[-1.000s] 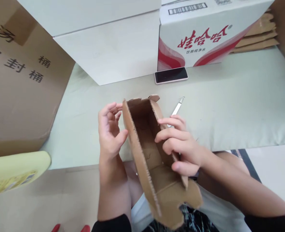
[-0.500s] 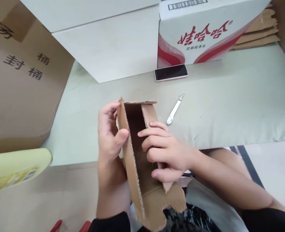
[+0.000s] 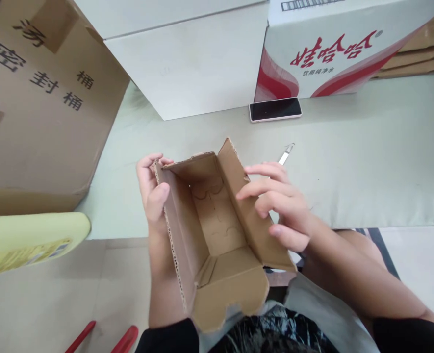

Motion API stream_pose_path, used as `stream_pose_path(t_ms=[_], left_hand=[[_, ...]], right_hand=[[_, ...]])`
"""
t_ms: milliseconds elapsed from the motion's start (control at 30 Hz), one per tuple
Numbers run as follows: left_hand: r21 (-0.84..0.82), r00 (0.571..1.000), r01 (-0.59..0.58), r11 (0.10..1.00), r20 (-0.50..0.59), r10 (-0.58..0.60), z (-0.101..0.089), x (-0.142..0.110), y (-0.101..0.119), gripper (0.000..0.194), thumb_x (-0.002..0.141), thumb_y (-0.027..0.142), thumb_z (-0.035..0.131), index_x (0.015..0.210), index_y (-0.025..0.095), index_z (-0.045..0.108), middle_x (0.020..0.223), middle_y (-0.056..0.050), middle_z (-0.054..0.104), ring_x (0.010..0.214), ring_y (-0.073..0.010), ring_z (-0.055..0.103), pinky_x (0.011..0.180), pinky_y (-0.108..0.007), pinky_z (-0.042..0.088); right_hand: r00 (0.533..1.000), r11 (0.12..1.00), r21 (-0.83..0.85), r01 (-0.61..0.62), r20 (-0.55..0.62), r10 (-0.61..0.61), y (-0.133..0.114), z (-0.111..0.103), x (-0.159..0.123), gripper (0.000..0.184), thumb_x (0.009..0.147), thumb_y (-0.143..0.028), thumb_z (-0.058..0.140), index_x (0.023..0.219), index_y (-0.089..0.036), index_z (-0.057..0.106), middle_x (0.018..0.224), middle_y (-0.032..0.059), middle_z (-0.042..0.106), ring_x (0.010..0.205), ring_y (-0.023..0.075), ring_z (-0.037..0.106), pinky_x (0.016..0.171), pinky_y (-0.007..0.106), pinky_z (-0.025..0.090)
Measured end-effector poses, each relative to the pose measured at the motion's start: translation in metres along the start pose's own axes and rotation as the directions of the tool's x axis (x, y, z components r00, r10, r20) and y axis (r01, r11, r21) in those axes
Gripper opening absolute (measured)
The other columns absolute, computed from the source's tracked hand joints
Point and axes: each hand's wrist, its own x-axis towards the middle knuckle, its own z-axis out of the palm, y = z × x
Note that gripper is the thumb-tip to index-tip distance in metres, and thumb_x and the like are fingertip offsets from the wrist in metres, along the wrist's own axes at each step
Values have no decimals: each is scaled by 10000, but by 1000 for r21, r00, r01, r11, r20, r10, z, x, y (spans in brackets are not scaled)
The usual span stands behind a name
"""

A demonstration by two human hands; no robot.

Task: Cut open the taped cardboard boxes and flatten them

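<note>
A small brown cardboard box is tilted towards me above the near edge of the table, its mouth and inside in full view. Its flaps stand spread apart, and the near flap has a notch in its edge. My left hand grips the left flap, thumb on the inner face and fingers behind. With fingers apart, my right hand rests its fingertips on the right flap, not wrapped round it. Beyond this hand lies a white craft knife, partly hidden by the fingers.
A phone lies before a white-and-red carton. Beside that stands a white box, and a large brown carton is at left. A yellow-green object juts in at the lower left. Folded brown paper is at the back right.
The right flap, folded inward half a second ago, now stands outward, showing the box's inside. My right hand has moved right with it; my left hand keeps its grip. The view has shifted slightly.
</note>
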Motion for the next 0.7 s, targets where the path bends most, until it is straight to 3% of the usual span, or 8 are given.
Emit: stream_pose_path(t_ms=[100, 167, 233, 300, 367, 433, 567, 700], left_hand=[[-63, 999, -8, 998, -48, 5, -5, 4, -5, 574, 581, 481, 899, 1044, 229, 671, 968, -58, 618, 917, -224, 539, 890, -344, 459], [-83, 998, -29, 996, -59, 24, -3, 6, -6, 567, 566, 475, 891, 1017, 221, 659, 905, -51, 607, 884, -223, 547, 897, -358, 472], [-63, 998, -33, 997, -64, 29, -2, 8, -7, 550, 542, 449, 879, 991, 223, 655, 842, -39, 597, 874, -223, 564, 943, -371, 480], [-23, 998, -37, 999, -53, 35, -3, 10, -8, 522, 538, 416, 848, 987, 232, 655, 807, -27, 596, 871, -220, 580, 986, -378, 483], [29, 998, -54, 998, -14, 55, -8, 13, -11, 515, 543, 404, 819, 1004, 247, 648, 802, -16, 604, 868, -221, 590, 1005, -393, 488], [75, 997, -76, 994, 36, 73, -15, 15, -15, 528, 550, 422, 809, 1022, 265, 632, 808, -9, 601, 879, -232, 595, 1021, -424, 490], [42, 992, -86, 995, 97, 82, -29, 18, -26, 576, 586, 470, 834, 1075, 273, 602, 844, -8, 590, 938, -245, 592, 1042, -460, 472], [-36, 987, -109, 993, 112, 113, -31, 18, -32, 612, 602, 481, 867, 1101, 252, 596, 848, -5, 588, 934, -228, 592, 1019, -430, 467]], right_hand=[[992, 996, -16, -86, 90, 87, 4, -18, 2, 421, 999, -645, 390, 857, -258, 475, 1138, 34, 775, 1432, 327, 527, 1172, 524, 323], [968, 984, -30, -175, 177, 177, -1, -31, 4, 599, 932, -831, 357, 894, -255, 519, 1245, 73, 760, 1480, 380, 482, 1216, 589, 299], [930, 969, -85, -230, 273, 245, -14, -41, 6, 724, 838, -935, 388, 969, -247, 575, 1398, 129, 697, 1529, 435, 413, 1246, 658, 267], [892, 962, -182, -202, 372, 258, -31, -46, 7, 796, 773, -947, 495, 1084, -226, 617, 1554, 193, 570, 1553, 485, 356, 1244, 720, 256], [852, 942, -311, -127, 452, 264, -50, -44, 8, 846, 748, -901, 606, 1192, -181, 631, 1654, 258, 413, 1549, 525, 339, 1206, 754, 310], [827, 894, -440, -82, 471, 307, -66, -37, 10, 759, 812, -782, 664, 1206, -133, 644, 1676, 295, 344, 1520, 530, 389, 1149, 733, 414], [853, 813, -571, -110, 366, 373, -82, -22, 15, 391, 954, -484, 615, 1095, -124, 674, 1605, 265, 480, 1395, 444, 580, 1006, 586, 592], [874, 768, -620, -162, 271, 403, -85, -20, 15, 268, 968, -330, 575, 1142, -148, 667, 1565, 205, 556, 1230, 362, 704, 850, 467, 652]])
